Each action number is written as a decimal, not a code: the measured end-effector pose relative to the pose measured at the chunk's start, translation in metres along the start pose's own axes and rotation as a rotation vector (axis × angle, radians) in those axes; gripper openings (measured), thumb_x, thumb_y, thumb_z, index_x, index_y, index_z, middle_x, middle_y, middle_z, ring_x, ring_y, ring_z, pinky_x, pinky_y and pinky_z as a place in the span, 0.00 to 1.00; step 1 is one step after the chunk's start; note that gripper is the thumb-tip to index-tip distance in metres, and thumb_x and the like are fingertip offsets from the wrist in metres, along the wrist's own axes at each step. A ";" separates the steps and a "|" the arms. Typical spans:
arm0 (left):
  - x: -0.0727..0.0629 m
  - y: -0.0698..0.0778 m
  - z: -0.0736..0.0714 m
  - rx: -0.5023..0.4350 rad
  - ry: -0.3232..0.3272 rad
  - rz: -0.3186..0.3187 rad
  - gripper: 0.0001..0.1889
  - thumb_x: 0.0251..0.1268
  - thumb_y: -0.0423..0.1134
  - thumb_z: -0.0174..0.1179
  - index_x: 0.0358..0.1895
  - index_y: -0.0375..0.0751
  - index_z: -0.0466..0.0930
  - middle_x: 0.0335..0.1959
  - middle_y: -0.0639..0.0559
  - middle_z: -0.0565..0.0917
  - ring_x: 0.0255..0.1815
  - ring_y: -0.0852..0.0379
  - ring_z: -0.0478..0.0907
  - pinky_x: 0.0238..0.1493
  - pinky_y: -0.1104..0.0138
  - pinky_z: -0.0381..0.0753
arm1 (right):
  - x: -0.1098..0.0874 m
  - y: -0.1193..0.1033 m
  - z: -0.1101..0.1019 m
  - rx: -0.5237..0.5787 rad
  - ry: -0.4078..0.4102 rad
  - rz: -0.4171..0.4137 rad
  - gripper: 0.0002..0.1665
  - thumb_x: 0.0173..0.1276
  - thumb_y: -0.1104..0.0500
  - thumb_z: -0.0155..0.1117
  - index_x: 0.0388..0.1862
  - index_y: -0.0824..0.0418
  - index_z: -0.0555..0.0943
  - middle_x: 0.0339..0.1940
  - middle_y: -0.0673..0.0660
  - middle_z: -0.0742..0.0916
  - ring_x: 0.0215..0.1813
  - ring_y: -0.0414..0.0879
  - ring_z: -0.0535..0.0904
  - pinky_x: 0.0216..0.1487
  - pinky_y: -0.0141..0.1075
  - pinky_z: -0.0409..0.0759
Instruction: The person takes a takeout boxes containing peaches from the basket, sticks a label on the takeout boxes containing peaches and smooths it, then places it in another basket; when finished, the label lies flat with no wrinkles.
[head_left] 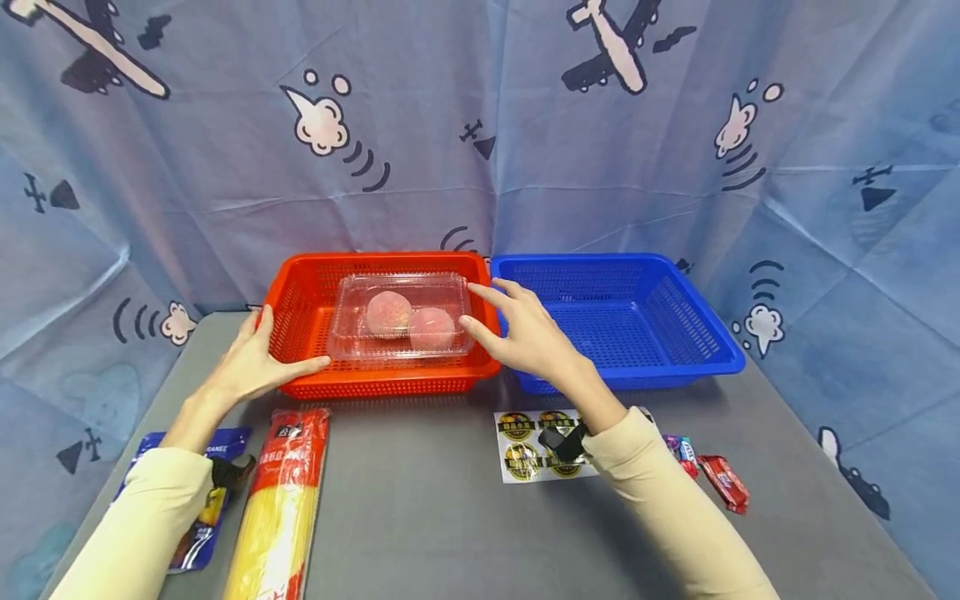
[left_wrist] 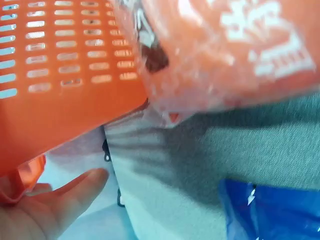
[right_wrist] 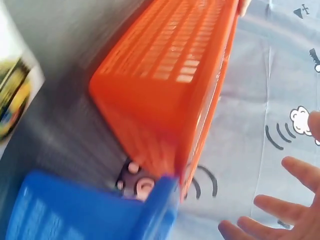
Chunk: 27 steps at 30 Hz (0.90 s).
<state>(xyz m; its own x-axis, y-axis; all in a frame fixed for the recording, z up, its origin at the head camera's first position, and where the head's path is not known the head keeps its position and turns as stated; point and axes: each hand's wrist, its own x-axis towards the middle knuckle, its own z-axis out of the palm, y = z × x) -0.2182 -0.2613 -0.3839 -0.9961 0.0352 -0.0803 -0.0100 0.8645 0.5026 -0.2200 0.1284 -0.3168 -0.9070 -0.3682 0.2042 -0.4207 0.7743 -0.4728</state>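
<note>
Red basket (head_left: 393, 387) at the tabletop's far-left edge, clear box (head_left: 347, 321) inside. Sticker sheet (head_left: 520, 443), part-hidden by the right forearm. Left hand (head_left: 253, 362), fingers extended, at the basket's left end; right hand (head_left: 525, 329) spread, box contact unclear; two peaches (head_left: 388, 313) show through.

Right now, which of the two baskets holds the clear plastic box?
The red basket, on the left: the clear box with two peaches lies inside it, while the blue basket has no box.
</note>
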 end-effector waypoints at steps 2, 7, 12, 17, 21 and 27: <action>0.000 -0.001 -0.002 0.004 -0.021 0.011 0.74 0.52 0.73 0.67 0.81 0.33 0.24 0.81 0.21 0.36 0.78 0.17 0.46 0.73 0.28 0.56 | 0.007 -0.006 0.006 0.056 -0.016 0.009 0.37 0.74 0.40 0.59 0.77 0.53 0.71 0.77 0.65 0.72 0.78 0.63 0.66 0.78 0.61 0.66; 0.001 -0.001 -0.006 0.003 -0.055 0.022 0.76 0.51 0.71 0.69 0.80 0.32 0.21 0.81 0.20 0.35 0.78 0.18 0.46 0.74 0.29 0.57 | 0.023 -0.015 0.020 0.152 -0.031 -0.004 0.36 0.73 0.46 0.62 0.75 0.61 0.72 0.73 0.65 0.77 0.76 0.60 0.70 0.78 0.56 0.67; 0.000 0.000 -0.004 -0.014 -0.056 0.010 0.76 0.50 0.73 0.69 0.80 0.34 0.21 0.81 0.22 0.35 0.79 0.20 0.46 0.75 0.30 0.56 | 0.034 -0.015 0.032 0.196 -0.088 0.022 0.38 0.72 0.49 0.64 0.76 0.63 0.70 0.74 0.66 0.76 0.77 0.59 0.70 0.79 0.53 0.67; 0.000 0.001 -0.002 -0.027 -0.062 0.008 0.76 0.49 0.73 0.69 0.80 0.34 0.21 0.82 0.23 0.35 0.79 0.20 0.45 0.75 0.31 0.55 | 0.043 -0.013 0.044 0.212 -0.224 0.140 0.42 0.72 0.48 0.64 0.79 0.63 0.65 0.73 0.65 0.77 0.75 0.58 0.72 0.78 0.52 0.69; 0.000 0.001 -0.003 -0.023 -0.065 0.009 0.76 0.49 0.74 0.68 0.80 0.35 0.21 0.82 0.22 0.34 0.79 0.19 0.44 0.75 0.30 0.55 | 0.045 -0.013 0.051 0.211 -0.278 0.233 0.43 0.73 0.49 0.63 0.80 0.67 0.62 0.73 0.66 0.77 0.75 0.58 0.72 0.78 0.50 0.70; 0.000 0.000 -0.004 -0.023 -0.065 0.005 0.76 0.49 0.74 0.68 0.80 0.35 0.20 0.82 0.23 0.35 0.79 0.19 0.44 0.74 0.29 0.55 | 0.047 -0.018 0.062 0.132 -0.184 0.272 0.34 0.72 0.51 0.64 0.70 0.69 0.74 0.62 0.67 0.84 0.67 0.59 0.77 0.70 0.50 0.77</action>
<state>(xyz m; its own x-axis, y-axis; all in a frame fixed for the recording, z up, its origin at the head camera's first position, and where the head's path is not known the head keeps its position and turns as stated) -0.2181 -0.2634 -0.3809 -0.9885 0.0726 -0.1328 -0.0077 0.8524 0.5228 -0.2540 0.0646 -0.3518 -0.9626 -0.2531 -0.0965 -0.1472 0.7880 -0.5979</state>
